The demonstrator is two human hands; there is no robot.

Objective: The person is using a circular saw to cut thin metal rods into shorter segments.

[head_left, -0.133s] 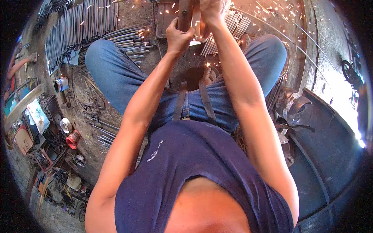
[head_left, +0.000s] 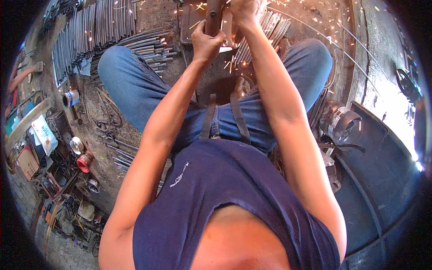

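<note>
A: Hand status?
B: Left hand [head_left: 207, 47] grips a dark bar [head_left: 214, 20] above the floor [head_left: 130, 130]; its far end is cut off. Right hand [head_left: 246, 11]: cropped, closure indeterminate.
A: Markings?
B: White shirt lettering [head_left: 179, 175], illegible.

Spark pattern shifts: a loose cluster of sparks [head_left: 230, 67] now shows btwn the forearms, nr the foot [head_left: 243, 86]; bright glow at toes fades; orange streak [head_left: 195, 24] appears beside L hand [head_left: 208, 45].

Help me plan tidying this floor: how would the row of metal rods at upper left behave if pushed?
The metal rods are probably stiff, lying evenly side by side. They may roll or scatter, looking slim and round. Pushed together, they'd likely feel heavy, given their number.
</note>
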